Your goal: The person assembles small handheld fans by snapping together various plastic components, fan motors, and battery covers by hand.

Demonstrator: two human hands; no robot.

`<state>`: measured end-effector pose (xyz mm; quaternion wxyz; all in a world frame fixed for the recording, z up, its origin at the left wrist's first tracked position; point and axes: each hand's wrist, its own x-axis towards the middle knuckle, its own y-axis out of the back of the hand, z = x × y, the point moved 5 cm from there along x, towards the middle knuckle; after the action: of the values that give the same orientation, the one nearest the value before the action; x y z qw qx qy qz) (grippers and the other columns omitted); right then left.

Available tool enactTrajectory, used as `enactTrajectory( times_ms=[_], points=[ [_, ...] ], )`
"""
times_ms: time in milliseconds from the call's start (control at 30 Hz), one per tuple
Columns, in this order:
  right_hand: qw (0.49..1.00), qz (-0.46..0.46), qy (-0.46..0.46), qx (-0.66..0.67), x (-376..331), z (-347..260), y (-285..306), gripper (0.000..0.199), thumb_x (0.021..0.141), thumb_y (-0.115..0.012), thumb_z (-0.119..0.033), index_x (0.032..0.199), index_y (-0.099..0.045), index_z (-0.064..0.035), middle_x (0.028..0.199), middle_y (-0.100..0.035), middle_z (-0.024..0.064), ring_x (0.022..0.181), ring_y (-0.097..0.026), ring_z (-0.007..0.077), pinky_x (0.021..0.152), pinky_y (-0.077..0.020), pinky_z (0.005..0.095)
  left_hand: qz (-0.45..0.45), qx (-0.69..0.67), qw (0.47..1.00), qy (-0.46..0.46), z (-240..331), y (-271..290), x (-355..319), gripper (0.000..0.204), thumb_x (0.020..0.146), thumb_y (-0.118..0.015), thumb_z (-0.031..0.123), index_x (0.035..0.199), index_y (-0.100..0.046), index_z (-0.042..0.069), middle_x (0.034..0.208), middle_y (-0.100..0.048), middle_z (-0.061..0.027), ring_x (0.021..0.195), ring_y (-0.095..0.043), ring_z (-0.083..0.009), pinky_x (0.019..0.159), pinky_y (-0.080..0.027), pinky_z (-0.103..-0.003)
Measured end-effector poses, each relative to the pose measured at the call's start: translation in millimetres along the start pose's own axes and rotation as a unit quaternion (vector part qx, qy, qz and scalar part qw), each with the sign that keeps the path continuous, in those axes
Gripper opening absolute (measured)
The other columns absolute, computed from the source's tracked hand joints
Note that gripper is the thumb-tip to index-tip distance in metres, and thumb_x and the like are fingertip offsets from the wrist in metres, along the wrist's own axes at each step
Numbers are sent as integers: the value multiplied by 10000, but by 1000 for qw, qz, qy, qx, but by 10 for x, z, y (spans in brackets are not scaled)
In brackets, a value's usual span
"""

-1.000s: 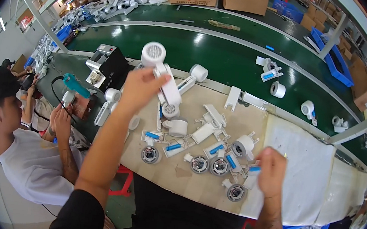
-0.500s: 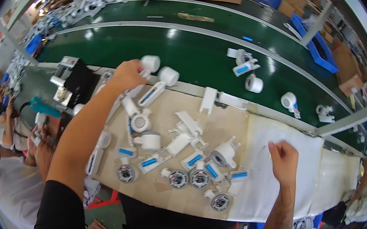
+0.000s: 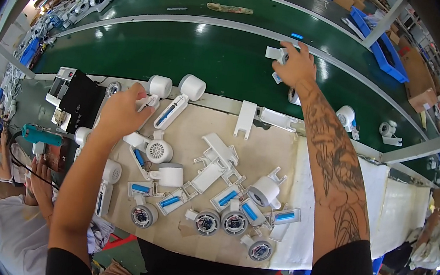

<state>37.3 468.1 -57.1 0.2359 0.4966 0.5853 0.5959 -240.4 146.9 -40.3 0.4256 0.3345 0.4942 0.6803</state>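
Observation:
My left hand [image 3: 121, 111] has its fingers closed about the handle of a white handheld fan [image 3: 159, 86], at the bench's far edge. Beside that fan lies a second white fan [image 3: 192, 87], with a blue battery in its opened handle. My right hand [image 3: 297, 66] reaches over the green conveyor, fingers spread around a white fan assembly [image 3: 282, 55] that it partly hides. Another round fan head [image 3: 293, 96] shows just below this hand. Several opened fan assemblies [image 3: 207, 223] with blue batteries lie on the bench before me, among white handle covers [image 3: 210, 175].
At left stand a black-and-white device [image 3: 75, 96] and a teal power tool [image 3: 41, 134], near a co-worker's hands [image 3: 41, 182]. More fan parts [image 3: 346, 116] sit on the conveyor [image 3: 229, 57]. Cardboard boxes and a blue tray [image 3: 381, 58] stand beyond.
My right hand has gone from above the white sheet forward to the assembly on the conveyor. My left hand has lowered its fan beside the other one. The view has shifted slightly.

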Motion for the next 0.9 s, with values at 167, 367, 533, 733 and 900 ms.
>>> enactTrajectory(
  times_ms=[167,367,533,733,900],
  points=[
    [977,-160,-142,16,133,33,-298,646,762,-714,-491,1357,-529,-323,1416,-509,137,1220,-571,339,948,-504,470,64,-296,952,46,85,90,-664,231,833,-760,174,975,-651,28,832,-702,-44,742,-618,-96,682,-475,-263],
    [993,-49,-26,100,-216,338,-156,476,830,-697,-369,1267,-568,-231,1094,-667,187,1003,-654,384,856,-537,446,74,-397,914,41,-28,227,-1408,91,881,-696,51,923,-649,-15,911,-721,-78,776,-600,-74,710,-473,-229],
    [959,-198,101,173,-1268,346,349,530,781,-785,-276,1235,-580,-95,1040,-675,216,938,-669,367,827,-529,422,54,-505,857,91,-80,67,-1697,104,890,-699,62,898,-625,-11,906,-718,-98,795,-617,-92,746,-483,-239],
    [980,-144,95,103,-1995,363,1052,514,738,-817,-227,1166,-565,-93,1021,-680,178,931,-664,338,814,-527,396,-36,-511,858,39,444,-147,-1614,114,865,-737,76,889,-658,-2,812,-691,-36,783,-622,-92,752,-485,-249],
    [896,-149,39,417,-2283,42,1794,575,722,-794,11,1232,-539,-58,1091,-614,76,1066,-608,187,921,-502,316,-71,-562,819,-87,1126,-130,-1338,105,886,-701,45,956,-630,13,972,-718,-77,931,-648,-130,860,-490,-291]
  ],
)
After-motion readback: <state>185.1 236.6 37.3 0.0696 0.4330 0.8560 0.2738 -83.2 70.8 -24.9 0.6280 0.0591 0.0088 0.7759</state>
